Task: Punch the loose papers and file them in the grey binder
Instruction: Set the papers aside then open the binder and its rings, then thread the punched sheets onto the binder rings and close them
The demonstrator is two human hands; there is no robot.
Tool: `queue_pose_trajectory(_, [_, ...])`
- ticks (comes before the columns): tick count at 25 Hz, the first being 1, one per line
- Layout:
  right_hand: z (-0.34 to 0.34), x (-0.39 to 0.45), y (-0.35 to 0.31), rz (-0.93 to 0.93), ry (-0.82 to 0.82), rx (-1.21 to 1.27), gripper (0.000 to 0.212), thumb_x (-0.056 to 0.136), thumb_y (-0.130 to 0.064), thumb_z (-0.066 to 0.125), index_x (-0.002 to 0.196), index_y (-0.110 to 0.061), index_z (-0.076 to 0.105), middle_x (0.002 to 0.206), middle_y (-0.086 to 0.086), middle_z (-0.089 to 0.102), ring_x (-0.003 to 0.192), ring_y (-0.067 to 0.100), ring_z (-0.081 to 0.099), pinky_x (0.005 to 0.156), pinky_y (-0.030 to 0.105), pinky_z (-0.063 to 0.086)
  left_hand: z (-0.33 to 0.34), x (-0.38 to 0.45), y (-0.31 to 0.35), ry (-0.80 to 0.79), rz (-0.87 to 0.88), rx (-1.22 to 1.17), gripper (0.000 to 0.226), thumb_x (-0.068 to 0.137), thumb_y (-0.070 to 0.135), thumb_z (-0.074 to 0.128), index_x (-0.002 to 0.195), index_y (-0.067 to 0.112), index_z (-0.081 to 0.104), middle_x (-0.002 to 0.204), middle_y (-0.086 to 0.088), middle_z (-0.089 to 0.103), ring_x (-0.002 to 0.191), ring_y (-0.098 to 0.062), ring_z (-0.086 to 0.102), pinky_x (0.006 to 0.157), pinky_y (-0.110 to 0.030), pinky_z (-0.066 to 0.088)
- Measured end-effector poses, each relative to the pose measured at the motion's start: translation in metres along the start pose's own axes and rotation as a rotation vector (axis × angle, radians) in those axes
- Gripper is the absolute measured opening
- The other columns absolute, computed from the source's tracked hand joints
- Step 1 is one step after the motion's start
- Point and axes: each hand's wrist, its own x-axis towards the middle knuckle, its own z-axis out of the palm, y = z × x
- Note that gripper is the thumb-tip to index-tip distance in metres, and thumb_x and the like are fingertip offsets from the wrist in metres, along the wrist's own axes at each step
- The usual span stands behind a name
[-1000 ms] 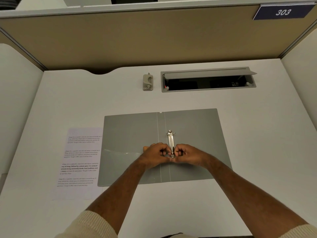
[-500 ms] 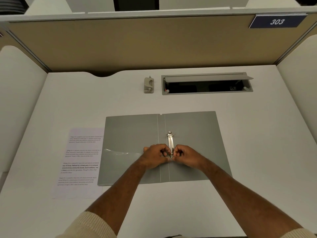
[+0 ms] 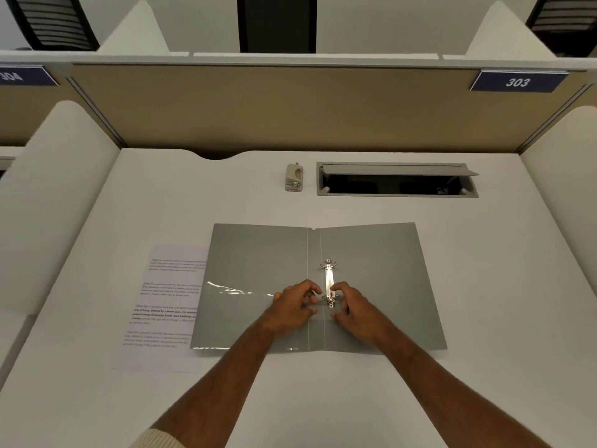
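The grey binder (image 3: 381,253) lies open and flat on the white desk. Its metal ring mechanism (image 3: 329,279) runs along the right of the spine, with one ring at the far end and one at the near end. My left hand (image 3: 292,307) and my right hand (image 3: 352,307) rest on either side of the near ring, fingers spread and off the metal. A printed sheet of loose paper (image 3: 164,305) lies to the left, its right edge tucked under the binder's left cover. A small grey hole punch (image 3: 294,177) stands at the back of the desk.
An open cable tray (image 3: 397,181) with a raised lid is sunk into the desk behind the binder. A tan partition (image 3: 290,108) closes the back, and white side panels (image 3: 58,189) flank the desk. A sign reads 303.
Both hands were pinched together on the near ring; now the fingers have come apart and off it. The camera has tilted upward, showing more of the partition.
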Motion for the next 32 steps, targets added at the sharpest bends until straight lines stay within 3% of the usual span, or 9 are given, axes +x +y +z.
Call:
queue_pose_trajectory(4, [0.006, -0.008, -0.009, -0.030, 0.091, -0.064, 0.053, 0.093, -0.031, 0.067, 0.137, -0.036, 0.039, 0.119, -0.005, 0.050, 0.106, 0.015, 0.054, 0.090, 0.034, 0.051, -0.009, -0.019, -0.012, 0.065, -0.011, -0.031, 0.037, 0.089, 0.022, 0.077, 0.118, 0.037, 0.060, 0.106, 0.018, 0.063, 0.110, -0.006, 0.059, 0.105, -0.046, 0.049])
queue_pose_trajectory(8, [0.022, -0.011, -0.029, -0.080, 0.125, -0.123, 0.053, 0.093, -0.031, 0.068, 0.139, -0.028, 0.043, 0.126, -0.001, 0.052, 0.116, 0.018, 0.051, 0.095, 0.034, 0.050, -0.025, -0.042, -0.033, 0.181, -0.017, -0.045, 0.032, 0.090, 0.027, 0.075, 0.114, 0.041, 0.058, 0.107, 0.020, 0.063, 0.110, -0.007, 0.059, 0.106, -0.048, 0.047])
queue_pose_trajectory(17, [0.082, -0.003, -0.097, -0.283, 0.057, -0.315, 0.054, 0.091, -0.040, 0.062, 0.140, -0.022, 0.047, 0.135, -0.003, 0.047, 0.120, 0.021, 0.049, 0.102, 0.037, 0.042, -0.060, -0.093, -0.099, 0.572, -0.097, -0.085, 0.039, 0.084, 0.019, 0.079, 0.117, 0.027, 0.060, 0.120, 0.009, 0.059, 0.111, -0.014, 0.057, 0.103, -0.042, 0.049])
queue_pose_trajectory(25, [0.136, 0.009, -0.152, -0.410, -0.027, -0.418, 0.064, 0.089, -0.052, 0.058, 0.144, -0.024, 0.042, 0.146, -0.003, 0.041, 0.132, 0.022, 0.043, 0.103, 0.041, 0.038, -0.103, -0.136, -0.156, 0.875, -0.393, -0.028, 0.038, 0.093, 0.027, 0.073, 0.126, 0.015, 0.058, 0.137, -0.010, 0.052, 0.122, -0.034, 0.054, 0.104, -0.054, 0.043])
queue_pose_trajectory(28, [0.156, 0.011, -0.170, -0.477, -0.073, -0.403, 0.068, 0.090, -0.052, 0.059, 0.147, -0.022, 0.038, 0.152, -0.002, 0.037, 0.138, 0.021, 0.038, 0.107, 0.041, 0.033, -0.122, -0.154, -0.179, 0.869, -0.560, -0.018, 0.048, 0.094, 0.035, 0.071, 0.134, 0.012, 0.055, 0.143, -0.013, 0.048, 0.128, -0.037, 0.050, 0.107, -0.054, 0.040])
queue_pose_trajectory(32, [0.180, 0.018, -0.197, -0.557, -0.142, -0.453, 0.077, 0.092, -0.051, 0.059, 0.155, -0.018, 0.028, 0.162, 0.002, 0.026, 0.149, 0.021, 0.026, 0.116, 0.044, 0.025, -0.136, -0.167, -0.204, 0.765, -0.735, 0.028, 0.083, 0.086, 0.054, 0.073, 0.148, 0.009, 0.041, 0.149, -0.016, 0.043, 0.135, -0.038, 0.045, 0.109, -0.056, 0.039])
